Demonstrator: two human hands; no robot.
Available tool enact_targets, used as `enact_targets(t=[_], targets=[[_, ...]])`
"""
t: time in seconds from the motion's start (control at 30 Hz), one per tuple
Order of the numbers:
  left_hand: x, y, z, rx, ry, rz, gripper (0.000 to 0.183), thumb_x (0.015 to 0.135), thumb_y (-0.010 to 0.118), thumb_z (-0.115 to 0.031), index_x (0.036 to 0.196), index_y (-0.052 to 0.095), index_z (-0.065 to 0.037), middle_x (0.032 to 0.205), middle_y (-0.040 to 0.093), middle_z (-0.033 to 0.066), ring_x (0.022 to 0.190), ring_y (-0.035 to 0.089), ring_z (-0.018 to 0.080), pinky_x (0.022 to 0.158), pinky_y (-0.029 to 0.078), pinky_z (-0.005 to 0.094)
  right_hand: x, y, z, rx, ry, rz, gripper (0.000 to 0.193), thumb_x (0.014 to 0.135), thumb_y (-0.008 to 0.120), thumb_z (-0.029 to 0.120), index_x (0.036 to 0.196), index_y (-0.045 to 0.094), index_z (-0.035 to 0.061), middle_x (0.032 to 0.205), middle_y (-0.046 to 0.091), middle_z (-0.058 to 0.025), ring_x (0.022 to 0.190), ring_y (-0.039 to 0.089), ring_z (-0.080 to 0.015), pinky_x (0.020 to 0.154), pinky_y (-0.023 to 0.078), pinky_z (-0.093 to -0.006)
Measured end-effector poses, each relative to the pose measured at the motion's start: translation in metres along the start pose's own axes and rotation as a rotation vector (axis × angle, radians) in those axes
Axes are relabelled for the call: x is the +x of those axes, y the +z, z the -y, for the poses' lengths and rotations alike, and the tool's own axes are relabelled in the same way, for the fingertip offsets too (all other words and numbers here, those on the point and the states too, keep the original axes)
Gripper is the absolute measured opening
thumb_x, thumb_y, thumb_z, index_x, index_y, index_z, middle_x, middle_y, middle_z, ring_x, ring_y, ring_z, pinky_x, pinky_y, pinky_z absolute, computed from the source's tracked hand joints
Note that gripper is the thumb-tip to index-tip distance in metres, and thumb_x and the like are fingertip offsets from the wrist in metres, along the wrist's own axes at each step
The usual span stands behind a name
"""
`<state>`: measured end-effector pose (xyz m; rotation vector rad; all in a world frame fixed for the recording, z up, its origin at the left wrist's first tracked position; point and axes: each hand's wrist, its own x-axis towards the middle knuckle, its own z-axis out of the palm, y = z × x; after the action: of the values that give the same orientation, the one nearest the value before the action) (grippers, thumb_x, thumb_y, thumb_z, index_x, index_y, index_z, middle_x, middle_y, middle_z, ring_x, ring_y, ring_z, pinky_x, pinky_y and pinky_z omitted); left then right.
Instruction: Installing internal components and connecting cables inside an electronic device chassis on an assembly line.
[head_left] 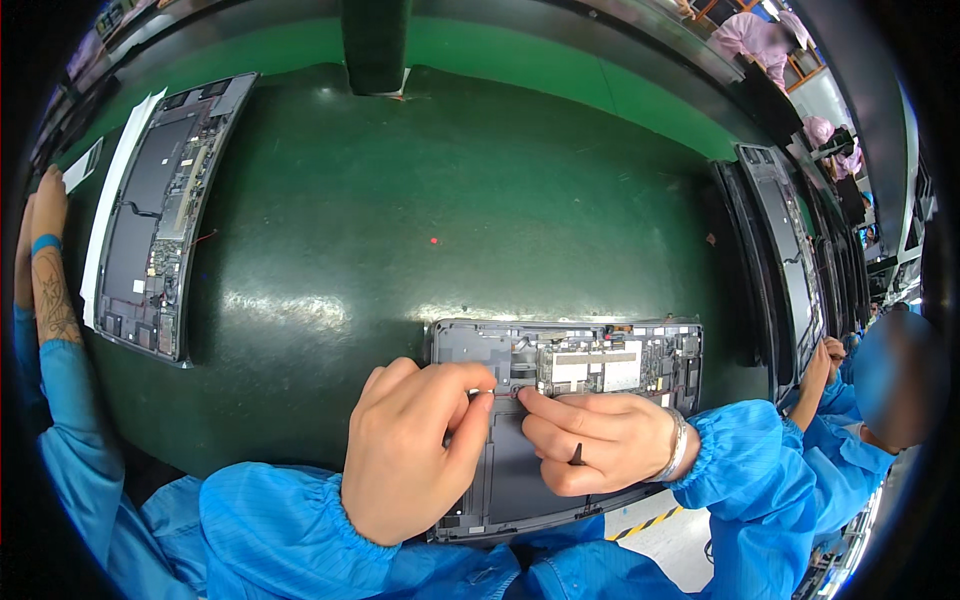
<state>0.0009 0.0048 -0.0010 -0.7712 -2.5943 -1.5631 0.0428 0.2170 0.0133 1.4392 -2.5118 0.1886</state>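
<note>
Close together over an opened laptop base [515,490]

I have the opened laptop base on the near edge of the bench [330,230], right of centre and just in front of my body, its circuit boards on the far side and its flat dark panels toward me. My left hand [410,450] comes in from below, back of the hand up, knuckles bent, thumb and forefinger brought narrowly together at the base's upper left part. I cannot tell whether anything thin sits between those tips.

My right hand [605,440] reaches in from the right, wrist low over the base, turned so the fingers [550,408] point left, back at the other hand. Its foremost tips are drawn in near the left one's, beside the boards; the lower fingers are curled. What they grip, if anything, is too small to tell.

A dark ring [577,455] sits on one right finger and a silvery bracelet [680,447] on that wrist, just past the blue sleeve [740,450]. Well apart on the left lies a second opened base [165,220]; dark panels [770,260] stand in a row on the right.
</note>
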Motion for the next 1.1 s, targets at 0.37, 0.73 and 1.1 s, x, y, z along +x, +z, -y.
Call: enact_targets(t=[0.37,0.73,1.1], targets=[[-0.009,-0.006,-0.012,0.14,0.093,0.117,0.017,0.075,0.07,-0.003,0.091,0.065,-0.005,0.072,0.059,0.0046,0.065,0.056,0.0232,0.061,0.041,0.0353,-0.004,0.001,-0.006,0.211,0.088,-0.071,0.017,0.073,0.061,0.013,0.083,0.047,0.0106,0.103,0.063,-0.0091,0.112,0.06,-0.0256,0.073,0.053,-0.0261],[0.0,-0.004,-0.006,0.174,0.083,0.006,0.011,0.075,0.073,-0.003,0.081,0.065,-0.007,0.062,0.056,0.0029,0.055,0.052,0.0213,0.057,0.038,0.0341,-0.002,0.0,-0.008,0.067,-0.037,-0.02,0.017,0.078,0.06,0.016,0.087,0.046,0.0121,0.105,0.063,-0.0079,0.111,0.06,-0.0228,0.074,0.05,-0.0243],[0.002,-0.004,-0.002,0.084,0.061,-0.002,0.011,0.074,0.073,-0.003,0.08,0.064,-0.007,0.058,0.054,0.0016,0.054,0.053,0.0198,0.057,0.038,0.0336,0.028,-0.02,-0.018,0.587,0.56,0.015,0.027,0.074,0.074,0.004,0.078,0.047,0.0066,0.077,0.057,-0.0085,0.069,0.059,-0.0301,0.061,0.047,-0.038]])
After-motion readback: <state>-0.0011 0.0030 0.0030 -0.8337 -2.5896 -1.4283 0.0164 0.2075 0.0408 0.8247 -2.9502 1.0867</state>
